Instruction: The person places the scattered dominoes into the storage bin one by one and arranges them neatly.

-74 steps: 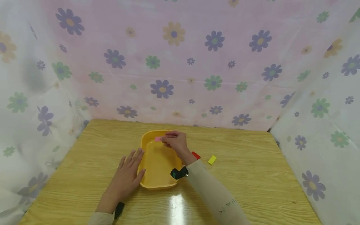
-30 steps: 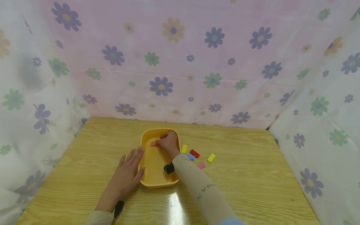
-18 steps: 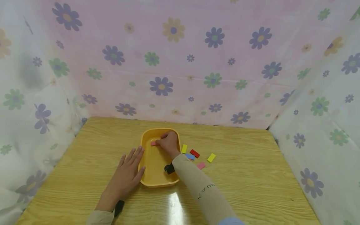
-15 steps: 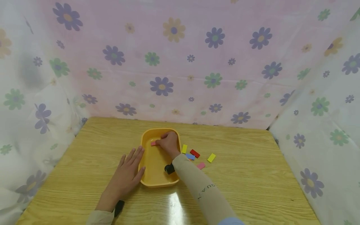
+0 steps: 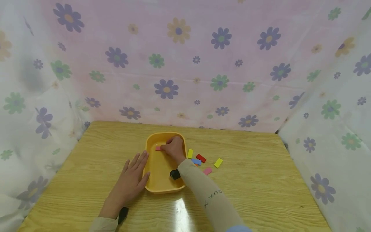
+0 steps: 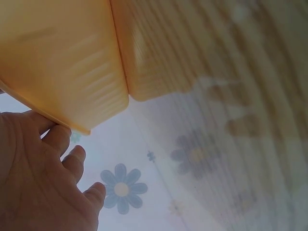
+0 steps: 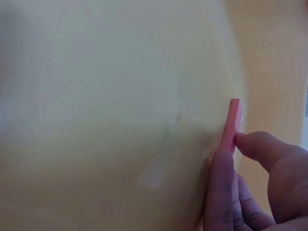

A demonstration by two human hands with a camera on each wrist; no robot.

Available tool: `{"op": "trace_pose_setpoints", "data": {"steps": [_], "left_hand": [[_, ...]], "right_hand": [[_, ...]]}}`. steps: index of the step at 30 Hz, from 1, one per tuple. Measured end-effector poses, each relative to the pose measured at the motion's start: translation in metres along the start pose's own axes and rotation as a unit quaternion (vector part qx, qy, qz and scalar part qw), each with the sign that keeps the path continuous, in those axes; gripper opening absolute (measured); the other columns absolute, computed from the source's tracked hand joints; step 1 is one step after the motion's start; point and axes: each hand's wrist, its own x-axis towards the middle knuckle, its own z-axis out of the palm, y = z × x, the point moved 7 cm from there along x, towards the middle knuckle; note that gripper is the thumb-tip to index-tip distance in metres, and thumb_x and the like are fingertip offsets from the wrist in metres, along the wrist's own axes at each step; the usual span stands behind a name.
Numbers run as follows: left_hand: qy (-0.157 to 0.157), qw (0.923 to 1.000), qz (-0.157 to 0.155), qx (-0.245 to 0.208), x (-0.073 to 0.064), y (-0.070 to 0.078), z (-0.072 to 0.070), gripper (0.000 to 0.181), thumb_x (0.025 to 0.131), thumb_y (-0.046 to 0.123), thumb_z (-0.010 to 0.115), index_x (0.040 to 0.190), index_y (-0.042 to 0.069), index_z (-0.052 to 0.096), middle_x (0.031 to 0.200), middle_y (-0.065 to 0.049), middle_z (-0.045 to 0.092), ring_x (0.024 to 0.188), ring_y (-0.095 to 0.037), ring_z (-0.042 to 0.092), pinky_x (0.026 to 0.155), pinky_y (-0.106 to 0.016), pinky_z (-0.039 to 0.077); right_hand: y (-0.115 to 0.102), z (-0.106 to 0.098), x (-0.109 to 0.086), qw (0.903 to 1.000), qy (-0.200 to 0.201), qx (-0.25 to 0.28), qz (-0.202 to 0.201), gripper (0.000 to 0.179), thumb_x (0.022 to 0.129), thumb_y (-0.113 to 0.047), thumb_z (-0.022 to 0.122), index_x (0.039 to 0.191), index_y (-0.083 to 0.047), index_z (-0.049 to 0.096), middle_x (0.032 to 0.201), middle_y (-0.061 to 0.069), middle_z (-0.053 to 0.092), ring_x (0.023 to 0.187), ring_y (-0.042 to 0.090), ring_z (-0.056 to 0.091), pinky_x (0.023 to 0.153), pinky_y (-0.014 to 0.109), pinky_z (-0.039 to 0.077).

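Observation:
My right hand (image 5: 174, 148) is inside a yellow-orange plastic tray (image 5: 159, 187) and pinches a thin pink domino block (image 5: 157, 148) between thumb and fingers. Seen from the right wrist, that domino block (image 7: 232, 122) stands on edge close to the tray's wall, its lower part covered by the fingers. The left hand (image 5: 130, 180) lies along the tray's left side, fingers straight and spread, fingertips at the rim. In the left wrist view, the fingers of the left hand (image 6: 45, 178) touch the tray's outer edge (image 6: 72, 126).
Right of the tray lie two yellow dominoes (image 5: 190, 153) (image 5: 218, 162), a red one (image 5: 201, 158), a blue one (image 5: 196, 161) and a pink one (image 5: 207, 170); an orange bit shows under the blue. Flowered cloth (image 5: 197, 71) encloses the wooden table (image 5: 261, 180).
Since the earliest frame, my right hand has moved lower into the tray with the pink domino, uncovering dominoes behind the arm. Over the last second it has held still; the left hand stays put.

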Motion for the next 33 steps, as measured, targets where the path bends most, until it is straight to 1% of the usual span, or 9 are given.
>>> {"op": "trace_pose_setpoints", "data": {"steps": [7,14,18,20,23,26,29,30,33], "left_hand": [[0.001,1.0,-0.001,0.006,0.0,0.001,0.0,0.065,0.105,0.031,0.053,0.161,0.007,0.03,0.168,-0.008,0.026,0.154,-0.039,0.024,0.12,-0.067,0.017],[-0.002,0.9999,-0.001,0.012,0.0,0.002,0.001,0.067,0.104,0.031,0.054,0.161,0.008,0.028,0.168,-0.008,0.026,0.154,-0.039,0.022,0.121,-0.066,0.016],[0.0,0.9999,0.001,0.012,-0.001,0.004,-0.001,0.066,0.104,0.03,0.055,0.161,0.007,0.029,0.168,-0.009,0.026,0.154,-0.039,0.023,0.12,-0.067,0.016],[0.006,0.9999,0.005,0.014,-0.001,0.005,-0.002,0.066,0.104,0.029,0.055,0.16,0.006,0.031,0.167,-0.01,0.028,0.153,-0.041,0.024,0.119,-0.068,0.018],[0.012,0.9997,0.013,0.014,-0.002,0.007,-0.003,0.065,0.104,0.029,0.055,0.159,0.005,0.032,0.167,-0.012,0.029,0.152,-0.042,0.025,0.117,-0.069,0.019],[0.012,0.9998,0.013,0.012,-0.002,0.008,-0.003,0.065,0.104,0.03,0.054,0.159,0.005,0.032,0.167,-0.011,0.029,0.152,-0.043,0.025,0.118,-0.069,0.019],[0.008,0.9999,0.01,0.009,-0.002,0.007,-0.003,0.065,0.104,0.03,0.054,0.16,0.005,0.032,0.167,-0.011,0.028,0.152,-0.042,0.024,0.118,-0.069,0.017],[0.005,0.9999,0.008,0.009,-0.002,0.007,-0.002,0.065,0.104,0.03,0.054,0.16,0.006,0.031,0.168,-0.01,0.027,0.153,-0.042,0.023,0.119,-0.069,0.017],[0.0,0.9999,0.008,0.01,-0.001,0.007,-0.002,0.065,0.104,0.03,0.054,0.16,0.006,0.031,0.168,-0.011,0.027,0.153,-0.041,0.023,0.119,-0.069,0.016]], "right_hand": [[-0.003,-0.001,-0.004,0.9998,-0.015,-0.015,-0.002,0.026,0.08,-0.01,0.079,0.068,-0.008,0.055,0.048,-0.004,0.047,0.043,0.01,0.046,0.042,0.02,0.038],[-0.003,-0.004,-0.008,0.9987,-0.039,-0.02,0.027,0.01,0.087,-0.008,0.069,0.091,-0.002,0.062,0.056,0.0,0.053,0.05,0.015,0.053,0.052,0.022,0.046],[-0.003,-0.007,-0.008,0.9978,-0.051,-0.011,0.041,0.006,0.088,-0.005,0.066,0.087,-0.003,0.061,0.056,0.001,0.054,0.049,0.014,0.053,0.051,0.022,0.046],[-0.005,-0.01,-0.008,0.9976,-0.056,0.002,0.042,0.008,0.088,-0.003,0.065,0.081,-0.002,0.062,0.056,0.001,0.054,0.047,0.014,0.054,0.048,0.022,0.047],[-0.014,-0.019,-0.012,0.9958,-0.067,0.042,0.046,0.009,0.09,-0.003,0.063,0.083,0.001,0.067,0.068,0.006,0.063,0.052,0.016,0.063,0.051,0.023,0.055],[-0.024,-0.029,-0.021,0.9899,-0.092,0.097,0.049,0.015,0.093,-0.005,0.062,0.101,0.005,0.07,0.094,0.018,0.071,0.072,0.026,0.073,0.063,0.03,0.062],[-0.033,-0.039,-0.028,0.9803,-0.12,0.151,0.043,0.026,0.098,-0.008,0.061,0.116,0.01,0.066,0.114,0.027,0.067,0.091,0.037,0.073,0.073,0.036,0.063],[-0.035,-0.043,-0.03,0.9767,-0.129,0.168,0.038,0.028,0.099,-0.008,0.061,0.12,0.011,0.064,0.118,0.028,0.066,0.096,0.04,0.071,0.075,0.037,0.063],[-0.039,-0.053,-0.034,0.9697,-0.137,0.202,0.012,0.03,0.102,-0.011,0.06,0.124,0.009,0.063,0.113,0.024,0.067,0.099,0.043,0.069,0.078,0.039,0.063]]}}
